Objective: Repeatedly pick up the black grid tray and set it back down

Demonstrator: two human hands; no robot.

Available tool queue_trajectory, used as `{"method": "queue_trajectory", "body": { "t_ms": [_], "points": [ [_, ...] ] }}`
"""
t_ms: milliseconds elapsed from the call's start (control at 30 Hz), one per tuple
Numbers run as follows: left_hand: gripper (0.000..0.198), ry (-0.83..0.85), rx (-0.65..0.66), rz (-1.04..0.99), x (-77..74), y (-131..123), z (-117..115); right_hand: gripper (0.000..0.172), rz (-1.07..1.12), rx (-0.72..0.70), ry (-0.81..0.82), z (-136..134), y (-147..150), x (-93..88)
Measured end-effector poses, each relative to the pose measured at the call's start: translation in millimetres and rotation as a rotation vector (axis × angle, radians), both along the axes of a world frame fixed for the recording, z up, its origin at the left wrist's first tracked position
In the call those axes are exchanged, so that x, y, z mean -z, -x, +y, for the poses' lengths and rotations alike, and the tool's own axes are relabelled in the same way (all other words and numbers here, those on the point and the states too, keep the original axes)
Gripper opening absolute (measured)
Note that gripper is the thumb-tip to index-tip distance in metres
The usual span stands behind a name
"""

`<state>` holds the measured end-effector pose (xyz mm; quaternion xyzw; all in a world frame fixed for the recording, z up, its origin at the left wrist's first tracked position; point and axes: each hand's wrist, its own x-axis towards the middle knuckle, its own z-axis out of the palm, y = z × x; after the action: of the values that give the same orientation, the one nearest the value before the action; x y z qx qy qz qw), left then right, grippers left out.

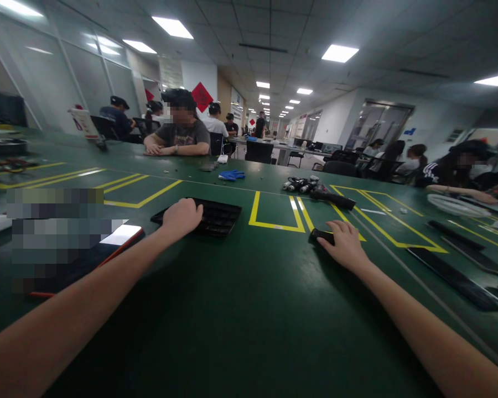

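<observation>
A black tray (218, 216) with a grid of compartments lies at the centre left of the green table. My left hand (183, 217) is closed at its left side, fingers curled over the tray and partly hidden from view. To the right, my right hand (345, 243) grips a short, dark handheld object (321, 236) at table level, thumb along its near side. Most of that object is covered by the fingers, so its kind does not show. Just beyond it lies a black flashlight-like cylinder (334, 199) beside a cluster of shiny metal and black parts (301, 184).
Yellow tape outlines (277, 226) mark the green table (249, 309). An orange-edged tablet-like device (83, 265) lies at left. Blue gloves (231, 175) are farther back, and dark flat bars (454, 276) are at right. A person (182, 132) sits across the table.
</observation>
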<state>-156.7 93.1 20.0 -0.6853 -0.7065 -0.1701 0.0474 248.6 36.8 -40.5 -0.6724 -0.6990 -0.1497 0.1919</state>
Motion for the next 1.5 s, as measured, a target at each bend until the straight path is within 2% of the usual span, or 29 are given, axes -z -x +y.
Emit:
{"method": "queue_trajectory", "body": {
  "t_ms": [67, 133, 233, 333, 433, 533, 633, 767, 867, 933, 1000, 1100, 1167, 1233, 1367, 1433, 1500],
  "points": [
    [0.041, -0.109, 0.108, -0.041, -0.5, -13, -8, 0.054, 0.019, -0.049, -0.07, -8, 17, -6.8],
    [0.039, -0.136, 0.252, -0.111, 5.3, -32, -21, 0.053, 0.068, -0.157, -0.049, -21, 41, -12.7],
    [0.039, -0.067, 0.527, -0.169, 24.6, -60, -41, 0.055, 0.087, -0.351, 0.122, -44, 79, -17.1],
    [0.045, 0.032, 0.769, -0.063, 43.9, -75, -50, 0.059, 0.074, -0.53, 0.355, -61, 103, -15.9],
    [0.042, 0.119, 0.818, 0.006, 51.8, -75, -46, 0.056, 0.112, -0.613, 0.459, -66, 109, -12.5],
    [0.038, 0.114, 0.811, 0.015, 50.0, -72, -44, 0.053, 0.156, -0.632, 0.425, -61, 103, -11.7],
    [0.035, 0.005, 0.86, 0.035, 43.8, -73, -55, 0.05, 0.115, -0.562, 0.274, -49, 86, -14.7],
    [0.028, -0.082, 1.127, 0.077, 34.3, -81, -89, 0.048, -0.021, -0.25, 0.024, -29, 44, -15.3],
    [0.023, -0.083, 1.288, 0.137, 29.4, -88, -110, 0.051, -0.098, -0.017, 0.045, -16, 10, -9.1],
    [0.022, -0.087, 1.24, 0.194, 28.4, -90, -115, 0.053, -0.044, 0.036, 0.163, -9, -3, -4.0],
    [0.022, -0.098, 1.082, 0.241, 29.0, -90, -111, 0.055, 0.036, 0.032, 0.245, -5, -9, -0.2],
    [0.026, -0.088, 0.799, 0.25, 31.4, -87, -93, 0.057, 0.069, 0.033, 0.241, -3, -8, 2.3],
    [0.03, -0.038, 0.662, 0.233, 33.3, -86, -80, 0.058, 0.069, 0.038, 0.24, -3, -6, 2.7],
    [0.03, 0.021, 0.617, 0.214, 35.5, -87, -70, 0.058, 0.073, 0.037, 0.238, -3, -6, 3.1],
    [0.018, 0.078, 0.711, 0.132, 36.9, -87, -60, 0.055, 0.083, 0.027, 0.217, -3, -7, 4.1],
    [0.014, 0.097, 0.718, -0.049, 31.8, -83, -57, 0.055, 0.09, 0.029, 0.223, -2, -8, 4.3],
    [0.012, 0.166, 0.614, -0.41, 21.3, -74, -50, 0.055, 0.092, 0.031, 0.244, -2, -8, 4.1]
  ]
}}
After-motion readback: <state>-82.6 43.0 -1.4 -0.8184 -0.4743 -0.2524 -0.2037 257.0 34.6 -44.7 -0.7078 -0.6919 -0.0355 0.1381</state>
